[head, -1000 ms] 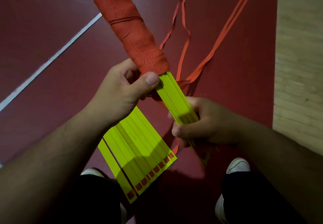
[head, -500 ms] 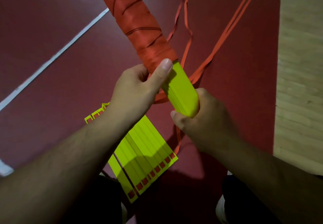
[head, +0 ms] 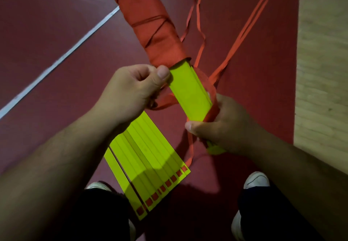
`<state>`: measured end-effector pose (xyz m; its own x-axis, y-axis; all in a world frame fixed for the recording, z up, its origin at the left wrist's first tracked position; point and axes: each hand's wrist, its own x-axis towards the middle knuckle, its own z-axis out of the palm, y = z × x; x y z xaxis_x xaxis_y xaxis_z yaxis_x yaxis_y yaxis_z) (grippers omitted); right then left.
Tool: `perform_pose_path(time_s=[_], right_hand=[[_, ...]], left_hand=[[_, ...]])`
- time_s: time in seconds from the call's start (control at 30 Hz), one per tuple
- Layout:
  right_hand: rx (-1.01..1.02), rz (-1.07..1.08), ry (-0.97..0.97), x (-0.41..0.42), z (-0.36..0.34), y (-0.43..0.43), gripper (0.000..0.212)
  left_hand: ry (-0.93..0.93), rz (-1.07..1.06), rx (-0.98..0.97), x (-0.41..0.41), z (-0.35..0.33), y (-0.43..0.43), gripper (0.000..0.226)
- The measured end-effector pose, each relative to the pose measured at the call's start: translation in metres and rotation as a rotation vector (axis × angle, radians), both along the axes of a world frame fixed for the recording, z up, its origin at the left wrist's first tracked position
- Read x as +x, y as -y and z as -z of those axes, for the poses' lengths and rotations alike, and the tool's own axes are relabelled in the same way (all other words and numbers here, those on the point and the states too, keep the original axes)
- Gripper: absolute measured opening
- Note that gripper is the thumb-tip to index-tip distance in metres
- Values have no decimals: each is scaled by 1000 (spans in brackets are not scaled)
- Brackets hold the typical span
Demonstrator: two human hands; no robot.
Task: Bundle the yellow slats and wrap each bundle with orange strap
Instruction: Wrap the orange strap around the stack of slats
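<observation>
A bundle of yellow slats (head: 190,92) slants from the middle up to the top edge; its upper part is wound in orange strap (head: 150,18). My right hand (head: 224,126) grips the bare lower end of the bundle, with strap under its fingers. My left hand (head: 131,90) pinches a stretch of orange strap beside the bundle, thumb tip at the slats' edge. The strap loops under the bundle between both hands. More yellow slats (head: 148,163) lie side by side on the floor below my left wrist.
Loose orange strap tails (head: 250,22) trail over the dark red mat (head: 56,24) to the upper right. A white line crosses the mat at left. Pale wooden floor (head: 323,71) runs along the right. My two white shoes (head: 256,180) are at the bottom.
The bundle has turned so its flat yellow face shows. My left hand slid down, pulling strap beside the slats. My right hand shifted lower on the bundle's end.
</observation>
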<state>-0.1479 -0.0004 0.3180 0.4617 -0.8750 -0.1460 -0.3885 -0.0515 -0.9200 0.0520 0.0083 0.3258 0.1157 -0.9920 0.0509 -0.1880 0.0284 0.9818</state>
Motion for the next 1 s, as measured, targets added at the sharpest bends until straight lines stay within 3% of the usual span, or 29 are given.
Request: perform_pose_path(time_s=[0.1, 0.23, 0.3, 0.37, 0.5, 0.57, 0.67, 0.77, 0.9, 1.0], right_hand=[[-265, 136, -283, -1, 6, 1, 28], [-358, 186, -482, 7, 13, -9, 32], [-368, 149, -534, 10, 13, -12, 35], [-321, 58, -477, 7, 9, -8, 38], [307, -250, 44, -6, -7, 3, 40], [393, -278, 100, -6, -5, 1, 43], [50, -163, -55, -2, 1, 2, 27], [-214, 24, -263, -4, 7, 3, 32], [-308, 192, -440, 0, 8, -3, 44], [-278, 213, -517, 7, 4, -8, 49]], left_hand=[[59, -8, 37, -3, 5, -2, 54], [-4, -109, 174, -16, 5, -3, 75], [-34, -205, 209, -20, 7, -3, 73], [-57, -226, 175, -18, 8, -3, 53], [-123, -33, 34, -9, 4, -6, 39], [-159, 45, -2, -8, 1, -7, 39], [-164, 28, 27, -7, 1, -3, 43], [-52, -18, 60, -3, 3, 0, 45], [123, -44, 66, -4, 8, -1, 59], [23, -62, 72, -18, 9, -4, 55]])
